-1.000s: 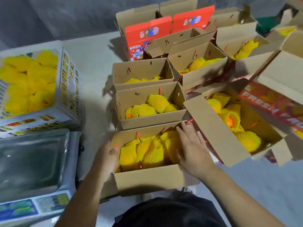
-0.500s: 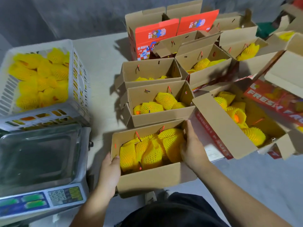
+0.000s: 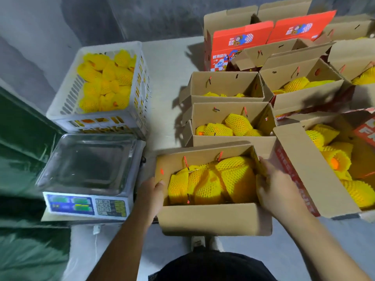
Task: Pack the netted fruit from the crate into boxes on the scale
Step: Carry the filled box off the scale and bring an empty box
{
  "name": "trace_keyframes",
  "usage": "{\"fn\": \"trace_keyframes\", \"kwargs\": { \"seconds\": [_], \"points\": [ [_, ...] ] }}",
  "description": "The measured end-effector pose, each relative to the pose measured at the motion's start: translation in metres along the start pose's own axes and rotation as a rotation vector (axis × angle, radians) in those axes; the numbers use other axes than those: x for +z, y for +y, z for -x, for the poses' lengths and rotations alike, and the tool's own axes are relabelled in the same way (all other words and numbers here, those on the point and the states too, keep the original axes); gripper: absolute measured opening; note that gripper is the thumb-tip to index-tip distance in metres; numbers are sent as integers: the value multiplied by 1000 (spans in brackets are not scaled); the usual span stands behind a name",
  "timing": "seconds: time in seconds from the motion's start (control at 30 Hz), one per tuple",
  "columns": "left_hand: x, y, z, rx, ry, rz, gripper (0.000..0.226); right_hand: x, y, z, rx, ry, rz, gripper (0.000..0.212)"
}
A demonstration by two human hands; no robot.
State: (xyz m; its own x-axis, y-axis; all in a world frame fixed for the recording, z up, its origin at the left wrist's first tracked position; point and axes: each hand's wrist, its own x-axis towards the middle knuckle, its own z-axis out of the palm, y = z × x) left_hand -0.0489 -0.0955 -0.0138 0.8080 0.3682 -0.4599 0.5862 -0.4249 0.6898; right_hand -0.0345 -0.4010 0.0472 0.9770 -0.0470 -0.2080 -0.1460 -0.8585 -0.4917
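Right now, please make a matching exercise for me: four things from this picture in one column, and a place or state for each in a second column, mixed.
Things:
1. white crate
2. scale pan
3. nearest box
4. red printed box

Places or states:
A. gripped at both ends by the left hand and right hand
B. bare metal, nothing on it
C. far end, flaps standing up
D. behind the scale, holding netted fruit

Pairs: 1-D, 2-B, 3-A, 4-C
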Motion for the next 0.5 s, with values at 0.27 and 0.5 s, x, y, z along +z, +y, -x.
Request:
{"fn": "trace_keyframes", "kwargs": {
  "seconds": [0.27,0.5],
  "points": [
    [-91,36,43,207,150,72,14,-56,-60,3,-210,117,-220,58],
    [-183,42,52,256,260,-1,21,-42,-139,12,-350,151,-227,51]
  ]
}}
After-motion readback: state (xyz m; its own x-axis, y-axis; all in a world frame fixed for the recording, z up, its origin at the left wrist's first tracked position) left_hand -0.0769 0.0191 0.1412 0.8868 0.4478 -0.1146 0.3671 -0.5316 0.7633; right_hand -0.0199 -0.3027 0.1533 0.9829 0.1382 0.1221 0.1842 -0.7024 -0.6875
